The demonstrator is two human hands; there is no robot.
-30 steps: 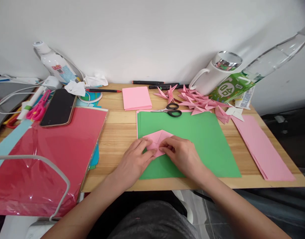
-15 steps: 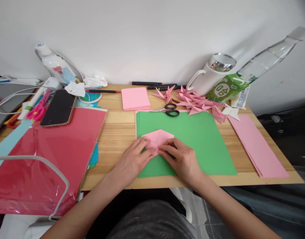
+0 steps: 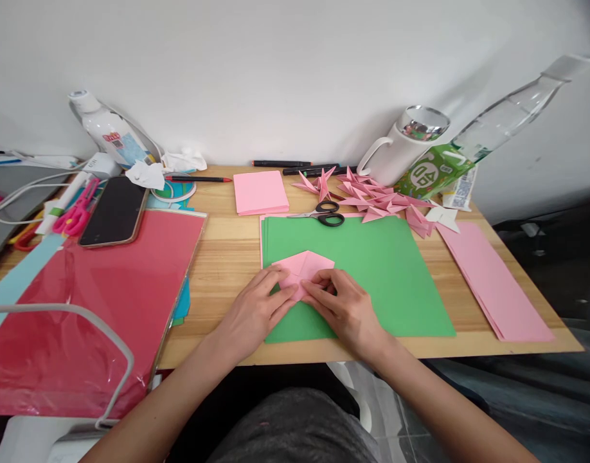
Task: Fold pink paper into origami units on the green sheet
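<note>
A folded piece of pink paper (image 3: 304,262) lies on the green paper sheets (image 3: 391,276), with creases meeting near its middle. My left hand (image 3: 261,305) holds its left side, fingertips on the top face and thumb at the lower edge. On the right side, my right hand (image 3: 346,302) pinches the paper between thumb and fingers. The two thumbs are close together near the lower edge, and the fingers cover parts of the paper's sides. Beyond the paper, scissors (image 3: 326,213) with black handles rest across the far edge of the green sheets.
Behind are a stack of pink squares (image 3: 261,191), folded pink paper pieces (image 3: 372,196), a white mug (image 3: 389,151), a green carton (image 3: 432,170) and a plastic bottle (image 3: 509,119). Pink strips (image 3: 497,283) lie right. Left are a red paper pack (image 3: 107,308) and a phone (image 3: 114,211).
My right hand's fingertips have shifted slightly on the folded pink paper, drawing in toward its middle. My left hand keeps nearly the same hold. The whole view has moved a little.
</note>
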